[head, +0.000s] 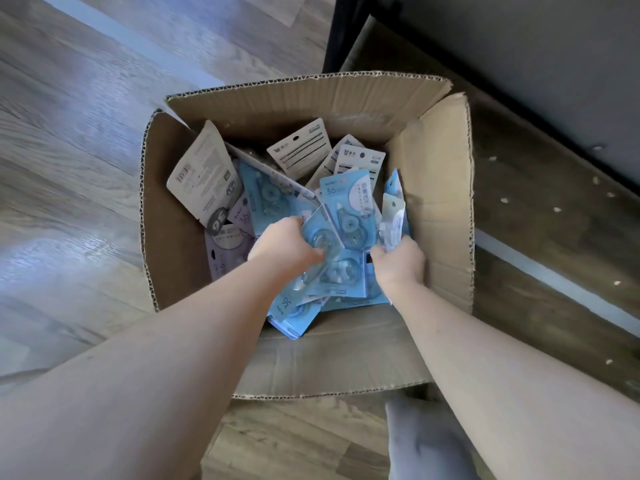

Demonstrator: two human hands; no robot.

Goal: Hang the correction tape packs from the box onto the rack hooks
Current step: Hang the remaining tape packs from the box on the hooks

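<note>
Both hands down in the box (pixel 446 188), left hand (pixel 284 249) gripping one blue pack (pixel 320 237), right hand (pixel 400 261) clutching a few packs (pixel 394 211); loose neighbours could snag and spill out.

You are looking straight down into an open cardboard box (pixel 436 188) that sits on a wood-grain floor (pixel 69 133), its flaps spread outward. Both your bare arms reach inside. Your left hand (pixel 284 247) grips a blue correction tape pack (pixel 320 237) near the middle of the heap, fingers curled round its edge. Your right hand (pixel 400 263) holds a small bunch of blue packs (pixel 394 213) upright against the box's right wall. Around them lie more blue packs, a lilac pack (pixel 225 251) at the left, and several packs turned to their pale printed backs (pixel 204 174) toward the far side. A dark wooden ledge (pixel 554 209) runs beside the box at the right.
</note>
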